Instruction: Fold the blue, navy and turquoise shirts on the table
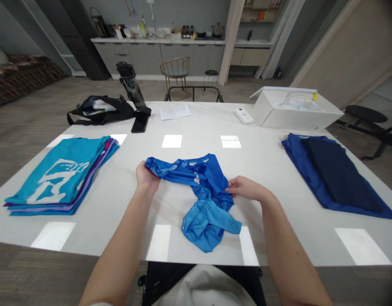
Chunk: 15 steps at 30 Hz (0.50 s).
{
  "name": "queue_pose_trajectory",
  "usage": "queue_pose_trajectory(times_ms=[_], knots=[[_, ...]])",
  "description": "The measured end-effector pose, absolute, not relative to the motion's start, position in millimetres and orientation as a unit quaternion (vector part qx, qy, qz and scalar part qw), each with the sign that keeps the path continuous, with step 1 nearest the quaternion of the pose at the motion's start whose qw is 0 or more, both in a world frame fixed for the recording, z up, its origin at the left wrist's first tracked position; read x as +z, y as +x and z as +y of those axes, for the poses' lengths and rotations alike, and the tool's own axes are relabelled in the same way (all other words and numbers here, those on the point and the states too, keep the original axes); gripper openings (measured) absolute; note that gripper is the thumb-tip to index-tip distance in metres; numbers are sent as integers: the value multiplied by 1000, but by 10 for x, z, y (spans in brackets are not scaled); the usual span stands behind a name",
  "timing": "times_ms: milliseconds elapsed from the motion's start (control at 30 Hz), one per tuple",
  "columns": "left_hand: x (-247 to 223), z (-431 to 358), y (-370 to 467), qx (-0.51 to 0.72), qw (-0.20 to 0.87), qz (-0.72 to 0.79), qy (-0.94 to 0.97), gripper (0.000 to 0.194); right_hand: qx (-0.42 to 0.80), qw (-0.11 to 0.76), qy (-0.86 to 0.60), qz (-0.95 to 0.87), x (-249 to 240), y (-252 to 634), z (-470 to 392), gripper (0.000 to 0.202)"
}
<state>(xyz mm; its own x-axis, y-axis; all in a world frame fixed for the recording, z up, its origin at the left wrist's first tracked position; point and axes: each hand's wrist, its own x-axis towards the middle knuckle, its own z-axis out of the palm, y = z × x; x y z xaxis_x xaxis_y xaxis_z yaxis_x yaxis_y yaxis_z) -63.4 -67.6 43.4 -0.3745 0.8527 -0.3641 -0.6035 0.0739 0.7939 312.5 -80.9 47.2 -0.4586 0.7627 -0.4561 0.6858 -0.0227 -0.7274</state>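
From my remote seat, through the head camera, I had the blue garment [217,176] in front of me, bunched and twisted on the white table [259,157] near its front edge, between the two hands. My left hand [147,177] was curled round the far-left end of a narrow, gathered stretch of it; the fingers went under the cloth, so I could not tell how tightly they pressed. My right hand [245,188] had the opposite edge pinched between thumb and fingertips, with barely any gap. A lighter blue part of the garment lay crumpled toward me, below both hands. To the left sat a folded stack of clothes [62,174], its top piece turquoise with white print; to the right, a dark navy folded piece [339,174] rested on a blue one [307,178]. Along the far side I saw a black bag [109,112], a dark bottle [132,87], a phone [140,124], a printed sheet [174,111], a small white device [243,116] and a white box [285,118] with its lid raised.
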Motion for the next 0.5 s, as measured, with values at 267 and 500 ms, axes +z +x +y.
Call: queue_pose_trajectory(times_ms=[267, 500], knots=[[312, -567, -931, 644, 453, 601, 137, 5, 470, -43, -562, -679, 657, 3490, -841, 35], [353, -767, -683, 556, 24, 674, 485, 31, 193, 243, -672, -672, 506, 3034, -839, 18]])
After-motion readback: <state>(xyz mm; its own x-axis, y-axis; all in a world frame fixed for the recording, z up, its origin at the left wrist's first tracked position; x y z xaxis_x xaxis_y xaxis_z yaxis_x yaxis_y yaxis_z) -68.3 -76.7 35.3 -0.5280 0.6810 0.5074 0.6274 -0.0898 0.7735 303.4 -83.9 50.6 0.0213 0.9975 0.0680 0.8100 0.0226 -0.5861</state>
